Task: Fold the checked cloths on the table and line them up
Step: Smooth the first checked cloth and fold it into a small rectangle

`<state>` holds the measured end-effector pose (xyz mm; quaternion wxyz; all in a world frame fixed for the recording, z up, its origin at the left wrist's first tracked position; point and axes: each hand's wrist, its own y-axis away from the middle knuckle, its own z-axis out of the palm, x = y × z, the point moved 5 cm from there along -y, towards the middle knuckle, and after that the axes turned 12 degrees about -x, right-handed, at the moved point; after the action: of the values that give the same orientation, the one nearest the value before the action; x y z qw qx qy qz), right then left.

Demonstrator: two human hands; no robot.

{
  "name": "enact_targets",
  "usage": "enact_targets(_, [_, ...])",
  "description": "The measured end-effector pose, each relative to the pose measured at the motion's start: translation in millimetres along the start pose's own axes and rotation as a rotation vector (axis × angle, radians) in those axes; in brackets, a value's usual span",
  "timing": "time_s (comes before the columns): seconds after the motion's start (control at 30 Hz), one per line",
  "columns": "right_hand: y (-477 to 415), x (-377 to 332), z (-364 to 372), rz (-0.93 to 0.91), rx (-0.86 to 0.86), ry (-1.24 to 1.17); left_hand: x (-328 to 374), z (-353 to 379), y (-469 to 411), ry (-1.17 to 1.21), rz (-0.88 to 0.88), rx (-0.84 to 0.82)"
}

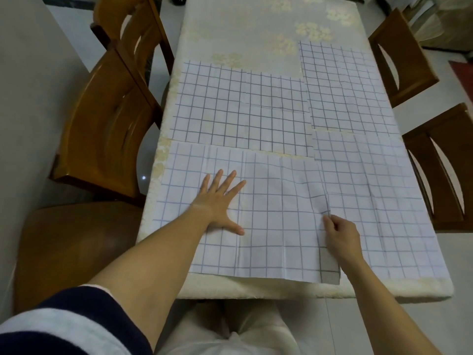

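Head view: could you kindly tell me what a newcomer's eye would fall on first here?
White checked cloths laid flat cover most of the table. On the nearest cloth, the left hand presses flat and spread, while the right hand pinches its right edge. Brown wooden chairs stand along both sides.

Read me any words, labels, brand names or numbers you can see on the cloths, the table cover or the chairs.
There is no readable text anywhere in this view.
The checked cloths: grid lines only.
The nearest checked cloth, pressed by the left hand and pinched by the right hand: grid lines only.
The table cover: pale flower pattern only.
The wooden chairs: no label shows.
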<state>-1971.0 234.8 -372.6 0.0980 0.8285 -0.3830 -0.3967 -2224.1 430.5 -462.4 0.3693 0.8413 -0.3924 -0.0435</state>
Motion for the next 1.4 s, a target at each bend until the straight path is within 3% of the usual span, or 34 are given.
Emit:
enact_targets(0.3, [37.2,-40.5,-1.2,-0.237,0.161,-0.065,0.1,-1.2,-0.6,-0.018,-0.013,-0.019])
enact_targets(0.53, [57.3,-94.1,9.1,-0.398,0.109,-0.193,0.0,-2.0,2.7,-0.032,-0.015,0.011])
enact_targets(0.7, [63.4,-121.0,31.2,-0.473,0.041,-0.156,1.7,-4.9,4.8,0.011,-0.007,-0.012])
enact_targets(0.77, [63.1,-128.1,37.9,-0.490,0.032,-0.125,1.2,-16.5,12.1,0.080,0.007,0.031])
enact_targets(0.83, [65.2,-136.7,44.2,-0.523,0.018,-0.106,-3.8,-34.3,31.6,0.194,0.018,0.199])
enact_targets(0.9, [69.1,-149.9,52.0,-0.556,0.002,-0.099,-16.2,-49.5,62.8,0.455,0.019,0.424])
enact_targets(0.97, [69.8,-163.1,64.7,-0.585,-0.018,-0.077,-30.3,-57.7,97.8,0.833,0.023,0.537])
enact_targets(1.07, [64.9,-181.0,90.6,-0.589,-0.041,-0.027,-37.0,-74.0,140.7,1.097,0.047,0.558])
enact_targets(1.27, [60.8,-212.8,136.6,-0.526,-0.095,0.127,-38.7,-98.7,154.5,1.039,-0.024,0.433])
enact_targets(1.4, [54.8,-224.6,161.2,-0.544,-0.222,0.199,-46.0,-89.4,136.7,1.140,-0.082,0.428])
